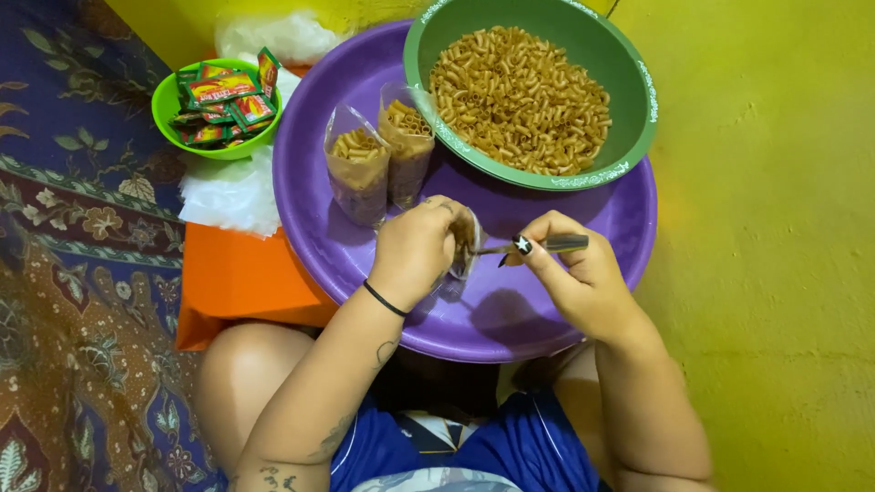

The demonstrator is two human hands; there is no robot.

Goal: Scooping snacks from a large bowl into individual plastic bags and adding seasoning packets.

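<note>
My left hand (415,246) grips a small clear plastic bag (465,244) partly filled with brown macaroni snacks, held over the purple basin (547,301). My right hand (574,278) holds a metal spoon (547,244) by its handle, with the bowl end at the bag's mouth. Two filled clear bags (381,164) stand upright in the purple basin just beyond my left hand. A green bowl (638,118) heaped with the same brown macaroni rests on the basin's far side.
A small light green bowl (169,114) of red and green sachets sits at the far left. Clear plastic bags (232,196) lie on an orange surface (241,278). Patterned carpet (82,301) is on the left, yellow floor (775,273) on the right.
</note>
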